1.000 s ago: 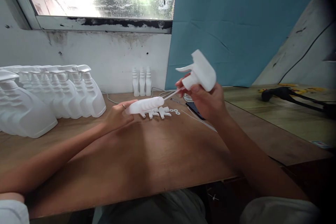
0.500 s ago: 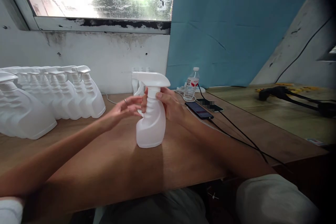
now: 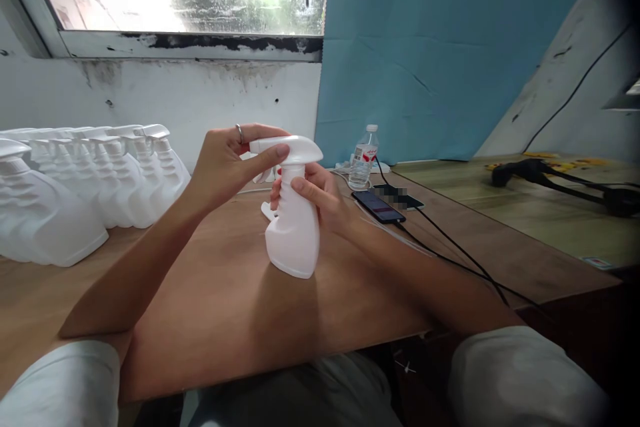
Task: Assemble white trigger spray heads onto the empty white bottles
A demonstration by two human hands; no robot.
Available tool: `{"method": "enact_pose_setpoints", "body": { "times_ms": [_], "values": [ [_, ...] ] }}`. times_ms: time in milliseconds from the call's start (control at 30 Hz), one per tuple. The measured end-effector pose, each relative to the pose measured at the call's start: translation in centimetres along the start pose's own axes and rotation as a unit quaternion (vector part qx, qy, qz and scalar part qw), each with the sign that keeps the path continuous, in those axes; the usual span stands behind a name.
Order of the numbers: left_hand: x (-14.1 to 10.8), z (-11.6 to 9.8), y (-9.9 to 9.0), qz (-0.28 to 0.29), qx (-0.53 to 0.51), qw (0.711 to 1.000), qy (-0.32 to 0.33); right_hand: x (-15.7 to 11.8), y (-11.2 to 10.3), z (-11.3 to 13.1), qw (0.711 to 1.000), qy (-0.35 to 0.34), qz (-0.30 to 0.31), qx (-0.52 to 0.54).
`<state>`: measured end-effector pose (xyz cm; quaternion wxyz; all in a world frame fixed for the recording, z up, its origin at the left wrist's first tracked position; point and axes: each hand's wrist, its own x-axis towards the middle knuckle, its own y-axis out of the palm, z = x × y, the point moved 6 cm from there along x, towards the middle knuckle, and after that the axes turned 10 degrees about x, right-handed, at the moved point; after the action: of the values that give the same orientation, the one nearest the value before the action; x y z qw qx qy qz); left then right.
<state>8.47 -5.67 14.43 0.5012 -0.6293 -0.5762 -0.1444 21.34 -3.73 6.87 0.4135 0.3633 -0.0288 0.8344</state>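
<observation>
A white spray bottle (image 3: pixel 294 233) with its trigger head on is held over the table in front of me, slightly tilted. My right hand (image 3: pixel 327 200) wraps round its neck from the right, thumb on the near side. From the left, my left hand (image 3: pixel 233 160) grips the spray head (image 3: pixel 297 149), thumb along its near side and fingers over the top and behind. A ring shows on one left finger. Behind the bottle lies a small white plastic piece (image 3: pixel 269 211), partly hidden by it.
Rows of white spray bottles (image 3: pixel 125 180) stand at the left. To the right are a water bottle (image 3: pixel 364 160), a phone (image 3: pixel 379 205) with cables, and a second dark device (image 3: pixel 399 197). Black straps (image 3: pixel 550 187) lie on the far-right surface. The table's front edge is close to me.
My left hand has risen from beside the trigger and closed on the spray head. The bottle has turned and tilted a little in my right hand, which keeps its hold.
</observation>
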Motion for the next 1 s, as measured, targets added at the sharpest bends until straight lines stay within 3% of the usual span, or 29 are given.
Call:
{"method": "enact_pose_setpoints", "body": {
  "times_ms": [167,400,567,1000],
  "values": [
    [0.5,0.9,0.6,0.014,-0.037,0.999,-0.010,0.1,-0.1,-0.6,1.000,-0.014,0.015,0.010],
    [0.9,1.5,1.1,0.056,-0.095,0.994,-0.001,0.1,0.7,-0.5,0.995,0.059,0.078,0.019],
    [1.2,1.7,1.1,0.055,-0.070,0.996,0.004,0.4,0.7,-0.3,0.997,0.021,0.050,0.054],
    [1.7,2.7,1.6,0.064,-0.043,0.997,0.026,1.1,0.4,-0.7,0.997,0.048,0.029,0.048]
  ]
}}
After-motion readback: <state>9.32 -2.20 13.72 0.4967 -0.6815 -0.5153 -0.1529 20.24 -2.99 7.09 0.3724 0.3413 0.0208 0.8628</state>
